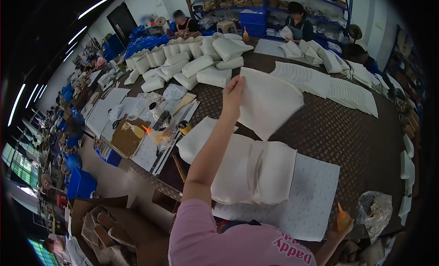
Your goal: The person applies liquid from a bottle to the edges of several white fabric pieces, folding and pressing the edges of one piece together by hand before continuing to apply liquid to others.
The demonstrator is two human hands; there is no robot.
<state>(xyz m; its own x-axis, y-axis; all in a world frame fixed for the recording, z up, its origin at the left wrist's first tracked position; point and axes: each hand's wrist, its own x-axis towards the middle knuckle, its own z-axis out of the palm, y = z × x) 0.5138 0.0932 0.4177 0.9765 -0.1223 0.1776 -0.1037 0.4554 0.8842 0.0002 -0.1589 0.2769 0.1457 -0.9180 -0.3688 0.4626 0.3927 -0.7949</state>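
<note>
While the left hand (234, 88) is raised over the table (347, 133), its fingers pinch the top corner of a thin, pale sheet (270, 101) that hangs limp and slightly curved above the dark patterned tabletop. Just below it lies a soft, padded white cover (256, 167), folded into rounded creases on a speckled white mat (311, 197). Low at the table's near edge, the right hand (344, 225) is closed around a small orange bottle (342, 219) with a pointed nozzle, beside a crinkled clear plastic bag (375, 211). Puffy white cushions (201, 64) are stacked at the far end.
</note>
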